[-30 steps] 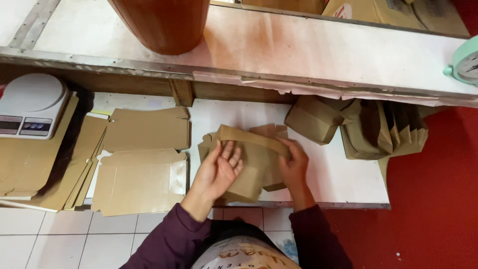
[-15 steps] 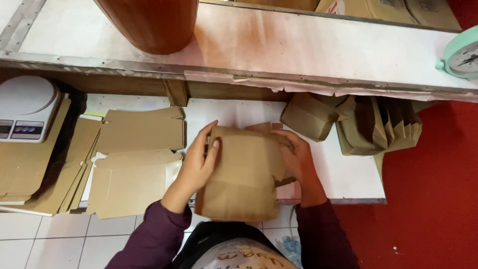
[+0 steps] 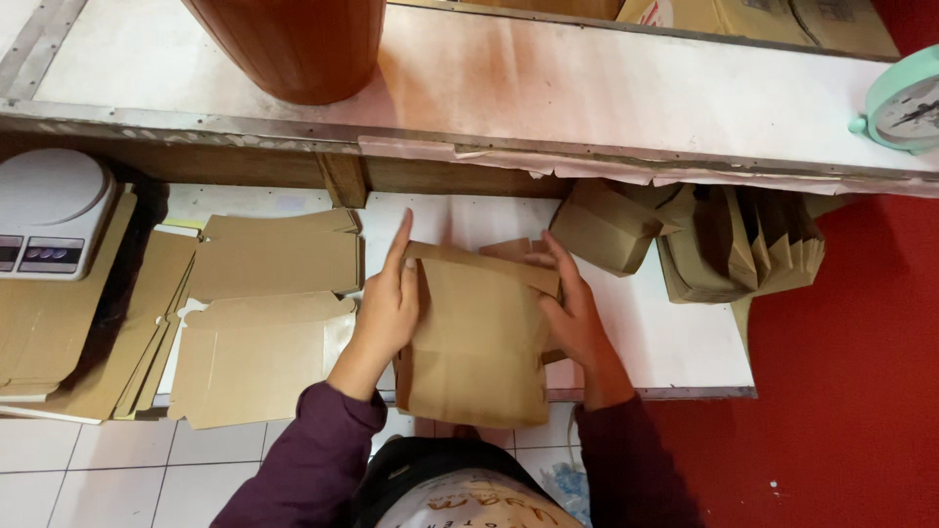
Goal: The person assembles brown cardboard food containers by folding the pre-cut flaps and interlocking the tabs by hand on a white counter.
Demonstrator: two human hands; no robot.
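Observation:
A brown cardboard box (image 3: 479, 337), partly folded into shape, stands on the lower white shelf (image 3: 675, 342) in front of me. My left hand (image 3: 389, 303) presses flat against its left side, fingers pointing up. On the box's right side, my right hand (image 3: 572, 313) grips the wall, its fingers at the top flap. Both sleeves are dark purple.
Flat cardboard blanks (image 3: 264, 323) lie stacked to the left, beside a white kitchen scale (image 3: 49, 210). Folded boxes (image 3: 704, 244) are packed at the right under the upper shelf. A brown round container (image 3: 293, 44) and a mint clock (image 3: 905, 103) sit on the upper shelf. Red wall at right.
The flat piece of cardboard has been raised and squared into an upright box. My hands have moved from on top of it to its two sides.

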